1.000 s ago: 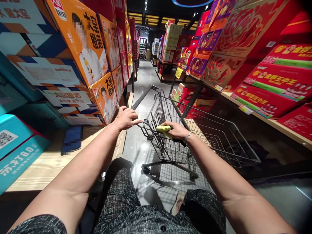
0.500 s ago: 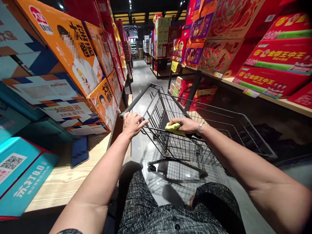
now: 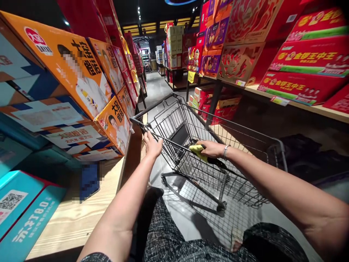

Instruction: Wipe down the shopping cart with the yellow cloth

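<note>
A black wire shopping cart (image 3: 188,136) stands tilted in front of me, its handle (image 3: 152,106) toward the left. My left hand (image 3: 152,145) grips the cart's near top rail, just below the handle's end; its fingertips are partly hidden behind the rail. My right hand (image 3: 211,149) is closed around a yellow-green cloth (image 3: 200,150), which is pressed on the same rail farther along. Something dark, perhaps part of the cloth, hangs below the right hand. A black panel (image 3: 180,137) shows inside the cart.
Stacked orange drink boxes (image 3: 81,72) and a teal box (image 3: 24,207) stand on a wooden shelf (image 3: 68,222) at left, with a dark blue phone-like object (image 3: 89,182). Red gift boxes (image 3: 305,54) fill the right shelf. A tiled aisle (image 3: 158,83) runs ahead.
The cart has tipped and swung, its wheels now shifted left. My left hand has moved from the handle's end down to the side rail. My right hand is slightly lower with the cloth.
</note>
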`<state>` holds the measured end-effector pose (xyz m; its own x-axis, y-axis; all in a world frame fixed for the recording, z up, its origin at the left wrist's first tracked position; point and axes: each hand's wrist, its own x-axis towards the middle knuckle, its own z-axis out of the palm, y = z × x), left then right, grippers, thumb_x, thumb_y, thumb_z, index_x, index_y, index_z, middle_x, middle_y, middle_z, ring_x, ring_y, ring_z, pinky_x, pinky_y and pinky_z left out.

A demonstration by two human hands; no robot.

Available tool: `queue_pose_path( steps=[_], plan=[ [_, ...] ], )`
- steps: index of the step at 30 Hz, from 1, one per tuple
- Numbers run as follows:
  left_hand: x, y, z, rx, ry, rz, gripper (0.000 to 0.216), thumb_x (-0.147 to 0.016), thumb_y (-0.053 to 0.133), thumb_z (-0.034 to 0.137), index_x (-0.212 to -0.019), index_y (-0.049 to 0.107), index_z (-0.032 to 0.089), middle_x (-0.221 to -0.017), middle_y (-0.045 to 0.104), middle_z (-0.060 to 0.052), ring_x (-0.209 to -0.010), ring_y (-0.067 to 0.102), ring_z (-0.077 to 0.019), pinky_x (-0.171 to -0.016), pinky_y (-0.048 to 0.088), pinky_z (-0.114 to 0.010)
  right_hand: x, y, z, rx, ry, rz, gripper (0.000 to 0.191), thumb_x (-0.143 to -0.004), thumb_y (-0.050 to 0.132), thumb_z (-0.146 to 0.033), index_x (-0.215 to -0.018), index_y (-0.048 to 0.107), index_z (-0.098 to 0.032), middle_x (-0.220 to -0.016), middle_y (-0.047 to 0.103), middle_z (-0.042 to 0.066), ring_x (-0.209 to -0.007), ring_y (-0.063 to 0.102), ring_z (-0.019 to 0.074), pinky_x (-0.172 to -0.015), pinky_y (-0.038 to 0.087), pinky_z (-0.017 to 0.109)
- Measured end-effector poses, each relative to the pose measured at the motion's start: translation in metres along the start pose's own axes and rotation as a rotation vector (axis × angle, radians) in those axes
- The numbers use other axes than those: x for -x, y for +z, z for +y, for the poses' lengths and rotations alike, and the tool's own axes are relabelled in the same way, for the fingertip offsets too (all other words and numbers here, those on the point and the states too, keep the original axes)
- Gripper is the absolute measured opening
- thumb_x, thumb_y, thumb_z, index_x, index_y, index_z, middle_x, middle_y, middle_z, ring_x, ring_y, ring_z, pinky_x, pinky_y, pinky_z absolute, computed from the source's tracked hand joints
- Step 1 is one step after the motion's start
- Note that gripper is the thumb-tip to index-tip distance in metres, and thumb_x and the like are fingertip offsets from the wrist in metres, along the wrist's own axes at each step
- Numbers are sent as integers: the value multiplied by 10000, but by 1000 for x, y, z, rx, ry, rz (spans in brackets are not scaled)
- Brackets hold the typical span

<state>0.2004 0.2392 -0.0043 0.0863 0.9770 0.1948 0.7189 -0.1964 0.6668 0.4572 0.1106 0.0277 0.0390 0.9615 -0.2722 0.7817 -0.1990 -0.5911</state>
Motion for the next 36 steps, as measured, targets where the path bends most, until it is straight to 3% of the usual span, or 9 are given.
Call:
queue_pose_path(
  steps=[4,8,11,14,17,21,29,32,36],
  plan=[
    [15,26,7,147,-39,-170,867,-949,586,468,-1618,196,79,-1718,136,-259,-1617,129,-296,-1302,199,-421,3,19,-7,-6,-59,65,230,-699,611,-106,-900,609,-217,-752,647,-5,-673,579,147,-609,398,232],
    [15,38,8,215,-71,-212,1116,-866,682,554,-1637,40,65,-1726,24,-257,-1618,18,-296,-1306,172,-423,8,41,-29,-3,-95,92,294,-695,602,-86,-963,614,-208,-895,688,40,-781,608,177,-676,417,254],
    [14,40,2,184,-78,-221,1355,-728,808,457,-1625,-126,58,-1717,-89,-252,-1606,-77,-299,-1310,147,-418,9,44,-38,-17,-112,17,290,-711,608,-92,-978,616,-204,-909,695,23,-819,620,175,-700,430,247],
    [13,38,-4,119,-73,-207,1347,-695,789,322,-1618,-148,29,-1712,-119,-255,-1604,-78,-301,-1314,135,-400,-5,38,-35,-38,-143,-87,320,-713,624,-80,-1003,646,-213,-837,688,-28,-767,624,146,-671,443,222],
    [14,34,-9,75,-62,-206,1292,-707,759,291,-1621,-110,14,-1710,-98,-273,-1607,-58,-323,-1317,116,-447,-43,35,-28,-35,-152,-59,473,-684,665,-47,-1131,638,-199,-956,695,4,-857,625,161,-743,469,237],
    [20,30,-14,64,-41,-219,1288,-732,767,353,-1634,-110,78,-1717,-139,-250,-1601,-118,-314,-1312,66,-478,-115,39,-38,76,-253,185,465,-652,752,-57,-1093,633,-147,-1116,652,100,-973,604,209,-895,496,303],
    [12,11,-18,-120,155,-263,1417,-637,842,622,-1660,-27,168,-1718,-202,-200,-1556,-270,-359,-1252,-52,-632,-233,36,-97,156,-695,631,529,-894,531,-35,-1377,562,-247,-1514,476,87,-1428,371,247,-1207,349,439],
    [10,8,-18,-141,188,-364,1235,-733,781,556,-1664,71,164,-1734,-137,-190,-1573,-237,-351,-1259,-7,-639,-241,64,-75,291,-639,542,482,-927,479,-38,-1358,599,-216,-1495,501,120,-1415,353,276,-1188,365,475],
    [12,7,-18,-99,205,-387,1135,-765,732,461,-1664,108,158,-1731,-171,-173,-1562,-273,-346,-1264,41,-640,-222,124,-3,482,-648,203,385,-942,525,-95,-1298,636,-193,-1408,557,168,-1319,410,293,-1074,450,463]
  ],
)
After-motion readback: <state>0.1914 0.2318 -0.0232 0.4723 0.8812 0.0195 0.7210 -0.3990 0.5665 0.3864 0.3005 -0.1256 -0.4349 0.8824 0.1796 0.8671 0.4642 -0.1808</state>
